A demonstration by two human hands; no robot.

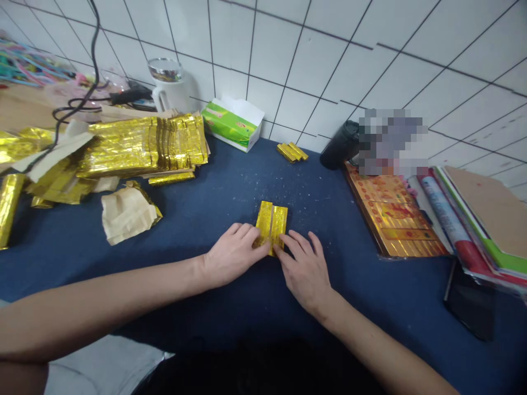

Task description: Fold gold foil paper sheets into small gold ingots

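A small folded sheet of gold foil paper (265, 216) lies on the dark blue table top, its two flaps meeting along a seam down the middle. My left hand (234, 255) grips its lower left side, thumb pressed on the near edge and fingers curled. At the lower right corner, the thumb and index finger of my right hand (307, 269) pinch the paper, while the other fingers are spread. Fingertips cover part of the near edge. Beyond the paper, by the wall, sit several small rolled gold foil pieces (292, 152).
Stacked gold foil paper (140, 142) fills the left, near a crumpled tan sheet (129, 214) and a foil roll (9, 211). Behind stand a tissue pack (230, 123) and white mug (173, 93). Rightward are a black bottle (341, 145), orange-gold packet (399, 219) and phone (469, 302).
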